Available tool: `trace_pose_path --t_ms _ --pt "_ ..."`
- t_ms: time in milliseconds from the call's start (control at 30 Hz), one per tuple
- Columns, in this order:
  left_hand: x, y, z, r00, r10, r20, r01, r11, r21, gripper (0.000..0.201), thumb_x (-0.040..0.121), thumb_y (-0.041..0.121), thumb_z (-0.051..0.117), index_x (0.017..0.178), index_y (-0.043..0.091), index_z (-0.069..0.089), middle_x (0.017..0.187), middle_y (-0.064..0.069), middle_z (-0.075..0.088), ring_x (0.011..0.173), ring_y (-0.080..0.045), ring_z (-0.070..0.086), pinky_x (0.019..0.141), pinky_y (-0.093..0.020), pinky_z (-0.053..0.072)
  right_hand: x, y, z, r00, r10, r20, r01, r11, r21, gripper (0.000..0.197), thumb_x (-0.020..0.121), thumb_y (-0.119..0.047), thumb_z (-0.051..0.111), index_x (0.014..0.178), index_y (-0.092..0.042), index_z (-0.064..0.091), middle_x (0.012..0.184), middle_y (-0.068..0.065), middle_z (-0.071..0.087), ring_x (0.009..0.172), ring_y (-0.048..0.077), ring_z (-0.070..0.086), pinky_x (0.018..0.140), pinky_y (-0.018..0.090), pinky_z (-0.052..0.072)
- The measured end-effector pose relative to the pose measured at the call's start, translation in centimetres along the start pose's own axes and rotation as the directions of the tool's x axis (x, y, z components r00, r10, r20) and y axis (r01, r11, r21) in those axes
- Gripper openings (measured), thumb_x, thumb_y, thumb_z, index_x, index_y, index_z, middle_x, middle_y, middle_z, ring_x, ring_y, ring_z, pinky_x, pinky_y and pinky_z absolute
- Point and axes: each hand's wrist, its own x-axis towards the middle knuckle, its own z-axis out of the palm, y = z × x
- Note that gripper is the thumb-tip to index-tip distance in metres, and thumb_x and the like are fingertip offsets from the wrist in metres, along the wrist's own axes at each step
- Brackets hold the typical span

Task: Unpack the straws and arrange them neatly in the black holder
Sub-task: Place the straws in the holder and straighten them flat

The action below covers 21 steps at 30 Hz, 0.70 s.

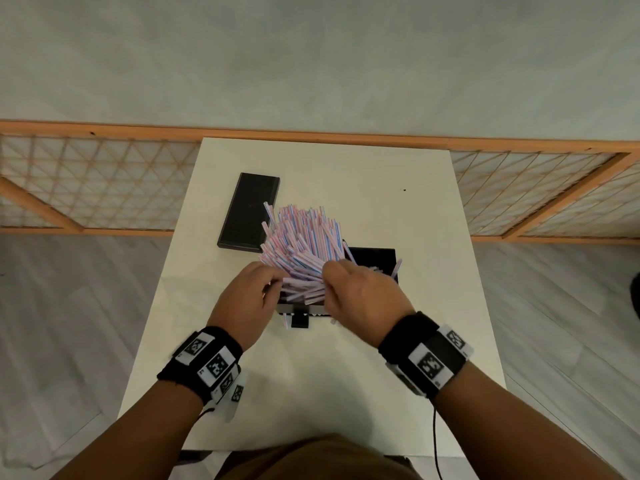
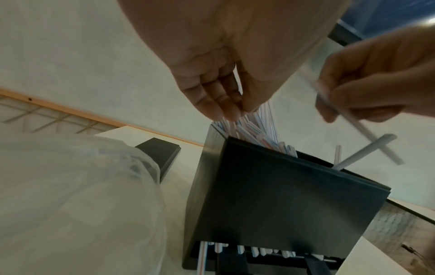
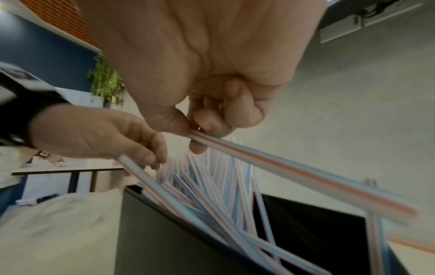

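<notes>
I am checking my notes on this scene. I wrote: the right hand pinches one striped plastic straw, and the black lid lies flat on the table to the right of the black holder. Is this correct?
One detail is wrong. The head view shows the flat black rectangular lid on the white table to the left of the black box-shaped holder, not right. The right hand does pinch a red-and-blue striped plastic straw.
</notes>
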Motion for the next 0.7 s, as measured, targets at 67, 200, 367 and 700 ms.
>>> trace_pose_path --t_ms 67,200,367,700 --pt "-0.5 0.1 -0.2 0.998 -0.044 -0.033 0.042 0.998 -0.049 0.018 0.1 0.015 0.058 0.113 0.025 0.065 0.105 0.011 0.057 0.088 -0.003 0.058 0.075 -0.015 0.046 0.8 1.2 0.8 1.0 0.002 0.026 -0.004 0.999 0.052 0.006 0.091 -0.016 0.057 0.09 -0.011 0.055 0.079 0.006 0.056 0.059 0.031 0.055 0.043 0.038 0.044" --pt "-1.8 0.9 -0.3 0.994 -0.062 -0.089 0.05 0.99 -0.131 0.034 0.093 0.008 0.06 0.121 0.028 0.059 0.107 0.013 0.056 0.089 -0.003 0.06 0.071 -0.02 0.048 0.9 2.7 1.5 0.99 0.048 0.135 -0.078 0.971 0.226 0.012 0.094 -0.017 0.057 0.105 -0.013 0.061 0.101 0.005 0.059 0.082 0.027 0.06 0.069 0.042 0.053" --pt "-3.1 3.8 0.7 0.988 0.154 -0.009 -0.154 0.988 -0.002 0.045 0.084 0.031 0.074 0.126 0.026 0.059 0.117 0.01 0.052 0.094 -0.008 0.058 0.079 -0.026 0.053 -1.3 4.5 1.6 0.961 0.144 0.237 -0.175 0.978 0.116 0.035 0.089 -0.008 0.057 0.123 -0.016 0.061 0.113 0.006 0.057 0.098 0.029 0.057 0.079 0.041 0.054" --pt "-0.1 5.8 4.9 0.913 0.383 0.139 -0.405 0.817 0.411 0.007 0.085 0.021 0.073 0.09 0.025 0.07 0.098 0.004 0.058 0.089 -0.022 0.056 0.079 -0.038 0.051 2.4 4.6 3.2 0.882 0.137 0.45 -0.197 0.976 0.089 0.014 0.088 -0.038 0.054 0.089 -0.024 0.052 0.096 0.003 0.065 0.095 0.028 0.059 0.079 0.037 0.049"
